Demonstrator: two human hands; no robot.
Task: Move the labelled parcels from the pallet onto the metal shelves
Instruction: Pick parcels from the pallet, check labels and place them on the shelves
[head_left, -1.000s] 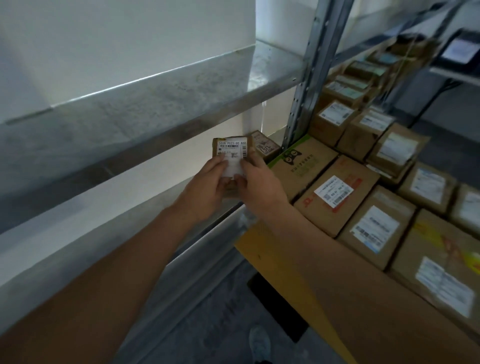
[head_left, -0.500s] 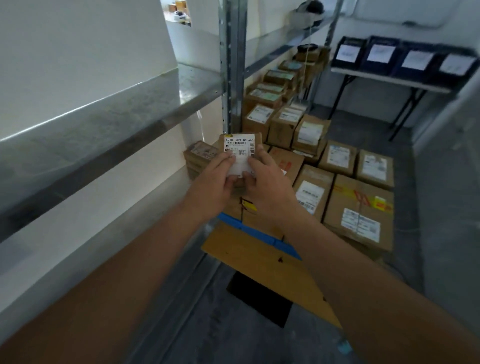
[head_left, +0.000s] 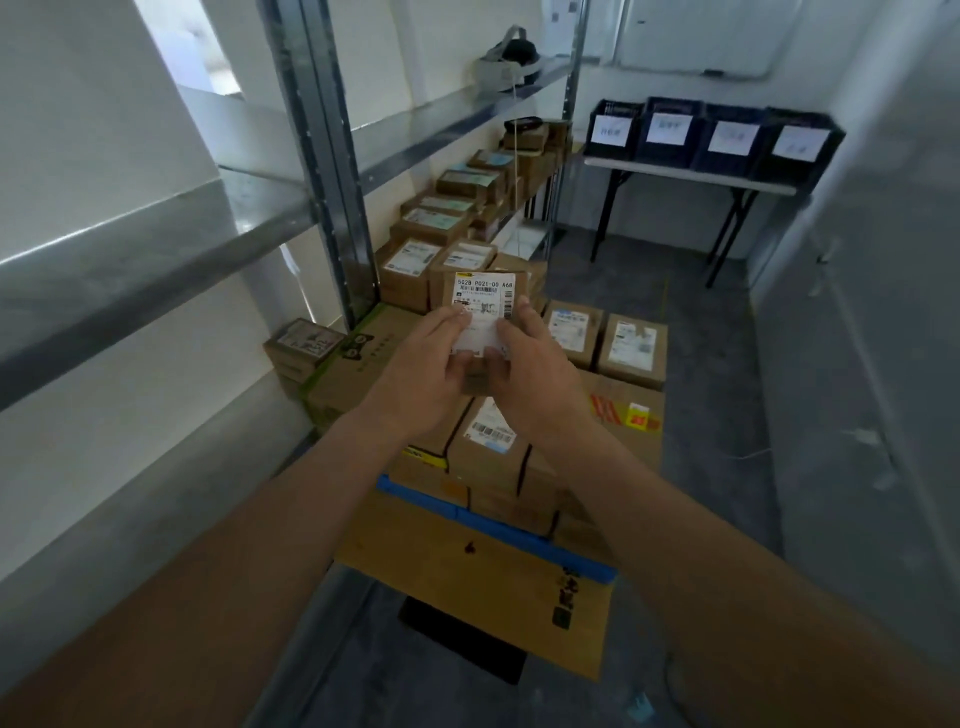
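Cardboard parcel (head_left: 485, 317) stays gripped by both hands' fingers (head_left: 457, 325), now facing the pallet.

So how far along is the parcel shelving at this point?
Done: a few parcels already sit on the lower metal shelf. In hand: the left hand and right hand together hold one small labelled parcel above the stack, not yet shelved. Left: most of the job, since many labelled boxes still cover the pallet.
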